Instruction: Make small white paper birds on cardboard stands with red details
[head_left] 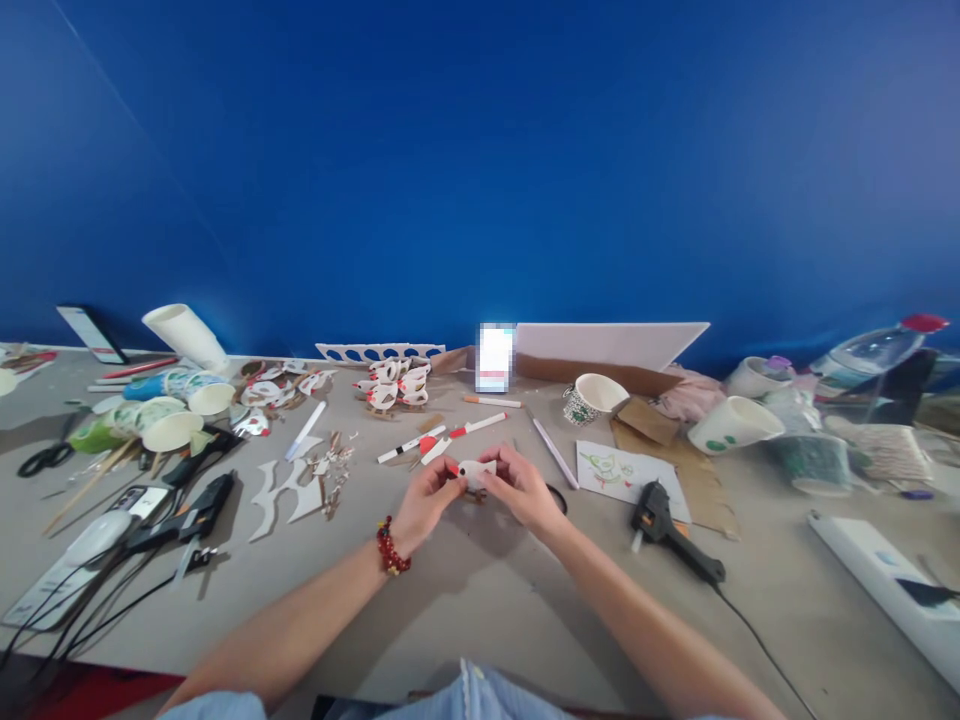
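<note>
1. Head view: the left hand (pixel 429 496) and right hand (pixel 526 488) each pinch one end of a small white, red-tipped bird-shaped cutout (pixel 477 469), presumably to steady it, above the grey table (pixel 450 610).
2. A red-and-white marker pen (pixel 478 425) lies just beyond, probably for easy reach.

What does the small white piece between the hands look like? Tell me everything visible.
The white piece looks thin, perhaps card or foam, with a red tip and a dark spot near the left hand. That hand pinches this end; the right hand holds the other. It sits over the grey table, its lower edge partly hidden by fingers. Brown bits show beneath, too small to identify.
</note>
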